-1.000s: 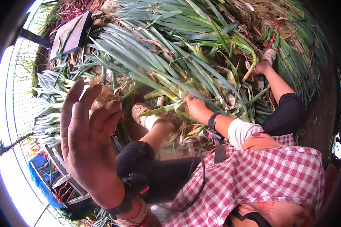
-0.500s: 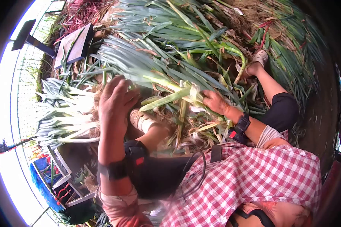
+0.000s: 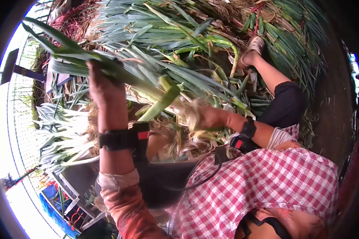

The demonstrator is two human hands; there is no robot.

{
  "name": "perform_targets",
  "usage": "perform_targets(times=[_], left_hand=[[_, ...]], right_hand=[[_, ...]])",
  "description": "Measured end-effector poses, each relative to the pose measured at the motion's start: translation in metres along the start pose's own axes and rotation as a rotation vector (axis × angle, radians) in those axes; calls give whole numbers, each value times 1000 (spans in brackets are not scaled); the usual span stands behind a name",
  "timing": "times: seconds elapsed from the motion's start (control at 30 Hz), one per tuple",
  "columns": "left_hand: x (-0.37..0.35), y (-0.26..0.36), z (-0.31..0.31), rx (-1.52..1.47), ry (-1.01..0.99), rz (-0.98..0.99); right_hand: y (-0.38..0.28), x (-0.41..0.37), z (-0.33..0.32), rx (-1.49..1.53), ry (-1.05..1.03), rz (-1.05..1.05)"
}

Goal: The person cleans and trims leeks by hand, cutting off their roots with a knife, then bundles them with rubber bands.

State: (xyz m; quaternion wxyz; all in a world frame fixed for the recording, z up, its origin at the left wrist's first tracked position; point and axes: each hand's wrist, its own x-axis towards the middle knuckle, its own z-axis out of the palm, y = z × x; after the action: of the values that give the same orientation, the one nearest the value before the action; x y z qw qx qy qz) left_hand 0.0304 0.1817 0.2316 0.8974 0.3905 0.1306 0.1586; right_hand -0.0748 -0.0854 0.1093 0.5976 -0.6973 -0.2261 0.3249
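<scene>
Your left hand (image 3: 103, 81) is up high, arm stretched out in front, fingers curled tight in a grip. Your right hand (image 3: 205, 117) is lower and closed too, elbow bent, arm reaching across your front.

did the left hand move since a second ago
Yes. The left hand was open, level with the trimmed leek pile. Now it sits above that pile, farther from the body, with its fingers closed on the leek.

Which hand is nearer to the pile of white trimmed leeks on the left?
Left. The left hand grips the green leaves of a leek close by the pile of trimmed leeks; the right hand holds its root end, farther right.
</scene>
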Motion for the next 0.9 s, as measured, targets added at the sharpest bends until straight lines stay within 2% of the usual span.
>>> perform_targets(times=[0.03, 0.07, 0.1, 0.17, 0.2, 0.27, 0.33, 0.43, 0.5, 0.57, 0.6, 0.63, 0.7, 0.77, 0.8, 0.83, 0.87, 0.9], left_hand=[[5, 18, 11, 51, -32, 57], [4, 33, 22, 63, -8, 81], [1, 47, 30, 76, 15, 109], [-12, 69, 43, 177, 99, 241], [-3, 83, 32, 159, 140, 271], [0, 104, 27, 186, 182, 343], [-9, 119, 21, 223, 194, 393], [-11, 153, 6, 328, 124, 463], [-21, 176, 12, 430, 197, 598], [-30, 196, 24, 440, 223, 706], [-24, 197, 14, 299, 151, 554], [-18, 197, 5, 157, 77, 405], [-23, 164, 12, 181, 5, 325], [-30, 149, 15, 194, 93, 203], [-27, 144, 10, 231, 53, 194], [-24, 138, 3, 510, 4, 283], [-22, 134, 7, 372, 36, 215], [-21, 129, 12, 234, 69, 146]], right_hand=[[7, 7, 13, -445, -73, -171], [13, 3, 18, -554, -81, -68], [19, 6, 16, -547, -80, -80], [37, 1, 2, -369, -9, 84], [29, -6, -6, -488, 19, 309], [68, -20, -34, -610, 26, 269], [69, -28, -46, -735, -30, 402], [84, -39, -56, -745, 19, 450], [92, -38, -55, -788, -28, 463], [89, -32, -51, -819, -93, 525], [99, -23, -54, -869, -291, 559], [72, -4, -53, -995, -540, 558], [18, 27, -45, -818, -264, 299], [-35, 65, -27, -151, 107, 84], [-94, 79, -17, -232, 104, -121], [-108, 99, -12, -247, 138, -354], [-151, 106, 2, -172, 171, -342], [-178, 116, 8, -93, 85, -401]])
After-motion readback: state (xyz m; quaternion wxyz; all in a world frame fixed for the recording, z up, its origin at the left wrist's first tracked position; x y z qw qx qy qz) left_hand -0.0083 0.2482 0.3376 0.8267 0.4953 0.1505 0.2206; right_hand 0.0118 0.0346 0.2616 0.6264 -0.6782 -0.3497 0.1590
